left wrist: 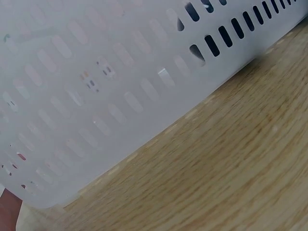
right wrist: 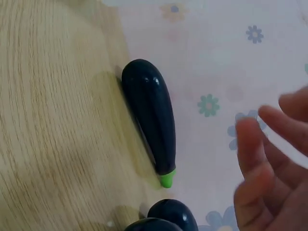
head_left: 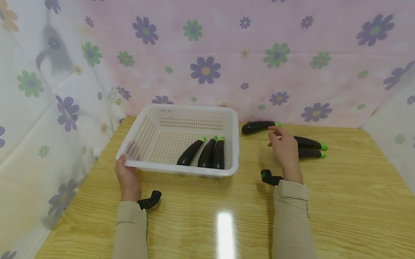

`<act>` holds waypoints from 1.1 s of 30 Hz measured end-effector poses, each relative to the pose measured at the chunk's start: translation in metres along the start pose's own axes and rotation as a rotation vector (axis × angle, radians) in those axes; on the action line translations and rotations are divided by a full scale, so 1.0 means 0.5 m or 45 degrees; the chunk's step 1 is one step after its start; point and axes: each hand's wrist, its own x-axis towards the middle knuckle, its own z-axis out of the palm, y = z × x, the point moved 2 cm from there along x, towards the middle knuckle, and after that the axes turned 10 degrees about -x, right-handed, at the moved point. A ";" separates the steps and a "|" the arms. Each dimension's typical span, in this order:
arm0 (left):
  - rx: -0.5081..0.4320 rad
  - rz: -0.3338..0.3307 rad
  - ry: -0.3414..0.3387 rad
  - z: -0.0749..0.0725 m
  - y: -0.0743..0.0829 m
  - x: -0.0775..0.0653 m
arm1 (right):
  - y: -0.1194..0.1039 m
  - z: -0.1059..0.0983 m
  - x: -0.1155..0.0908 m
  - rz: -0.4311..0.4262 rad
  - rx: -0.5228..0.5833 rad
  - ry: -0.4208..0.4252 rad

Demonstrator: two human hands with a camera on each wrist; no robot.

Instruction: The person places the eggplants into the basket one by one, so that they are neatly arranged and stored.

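My left hand (head_left: pixel 125 177) grips the front left corner of a white plastic basket (head_left: pixel 178 168), thumb over the rim. Its slotted side wall (left wrist: pixel 130 79) fills much of the left wrist view. Three dark eggplants with green stems, such as the leftmost eggplant (head_left: pixel 190 153), lie in the basket's front right part. My right hand (head_left: pixel 284 149) hovers right of the basket with loosely bent fingers and nothing in them. Beyond its fingertips a lone eggplant (head_left: pixel 257 127) lies by the back cloth. Two more, a rear eggplant (head_left: pixel 309 143) and a front eggplant (head_left: pixel 310 153), are partly hidden by that hand.
Everything stands on a wood-grain table (head_left: pixel 190 216). A flowered cloth (head_left: pixel 230 61) hangs along its back edge and down both sides. Each wrist carries a small black camera, such as the right camera (head_left: pixel 269 178).
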 end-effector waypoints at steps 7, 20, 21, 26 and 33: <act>-0.008 -0.022 0.010 0.001 0.006 -0.005 | 0.029 -0.016 -0.002 0.230 0.068 0.237; -0.012 -0.003 -0.001 -0.001 -0.001 0.001 | 0.104 0.002 -0.006 0.442 -0.110 0.174; -0.012 -0.004 -0.005 -0.002 -0.001 0.002 | 0.107 0.007 -0.005 0.441 -0.120 0.115; -0.013 0.011 -0.026 -0.003 -0.002 0.004 | 0.114 0.024 0.000 0.384 -0.150 -0.029; -0.002 0.013 -0.019 0.000 -0.001 0.004 | 0.103 0.031 0.005 0.274 -0.186 -0.045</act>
